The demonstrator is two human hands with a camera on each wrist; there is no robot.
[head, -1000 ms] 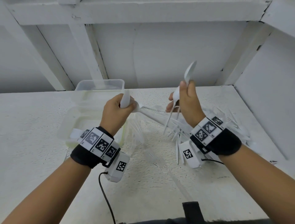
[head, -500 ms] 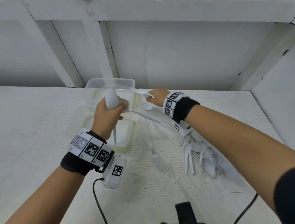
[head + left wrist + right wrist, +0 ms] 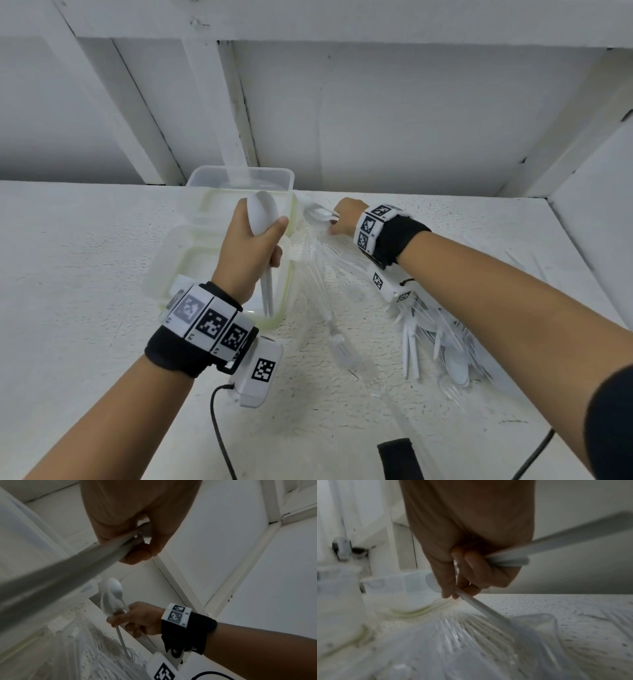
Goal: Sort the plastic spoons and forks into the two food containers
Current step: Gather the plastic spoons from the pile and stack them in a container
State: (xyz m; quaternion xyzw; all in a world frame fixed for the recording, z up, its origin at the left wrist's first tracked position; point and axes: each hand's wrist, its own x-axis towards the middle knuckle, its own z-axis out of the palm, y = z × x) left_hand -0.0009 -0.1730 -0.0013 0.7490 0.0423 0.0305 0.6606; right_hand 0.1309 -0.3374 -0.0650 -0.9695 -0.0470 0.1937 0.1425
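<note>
My left hand (image 3: 253, 246) grips white spoons (image 3: 262, 216), bowls up and handles hanging down over the near food container (image 3: 154, 284). The left wrist view shows those fingers (image 3: 137, 555) curled round the handles. My right hand (image 3: 342, 219) is stretched out to the right side of the far clear container (image 3: 239, 170). It holds more white spoons (image 3: 318, 216), bowls toward that container. In the right wrist view its fingers (image 3: 471, 568) are wrapped round the handles (image 3: 479, 604). A pile of white spoons and forks (image 3: 445, 346) lies on the table under my right forearm.
A crumpled clear plastic bag (image 3: 325, 270) lies between the containers and the pile. One clear fork (image 3: 342, 349) lies alone near the middle. The white table (image 3: 85, 308) meets a white framed wall behind and a side wall (image 3: 599, 212) on the right.
My right hand has left the pile and carried its spoons across to the far container. My left hand has turned its spoons upright, handles down over the near container.
</note>
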